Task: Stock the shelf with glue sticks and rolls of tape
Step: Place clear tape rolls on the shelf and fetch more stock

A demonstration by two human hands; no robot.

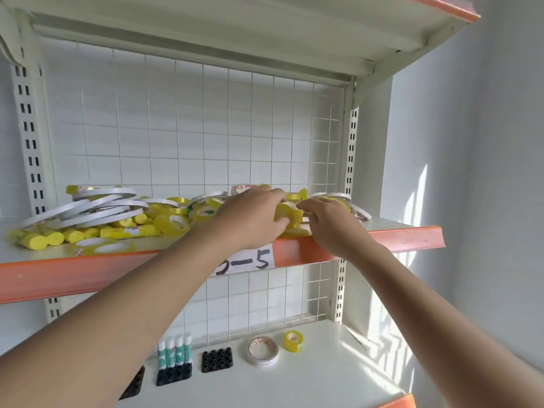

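Left hand [253, 219] grips yellow tape rolls [290, 214] on orange-edged shelf [412, 237]; right hand [329, 223] curled, touching them, grasp unclear. Glue sticks [174, 351], black holder [217, 359] below; white wall.

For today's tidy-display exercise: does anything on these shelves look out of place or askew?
Yes. The upper shelf holds a jumbled heap of tape rolls, lying tilted and overlapping rather than stacked. Below, the glue sticks stand upright in a black holder, while the neighbouring holder has none.
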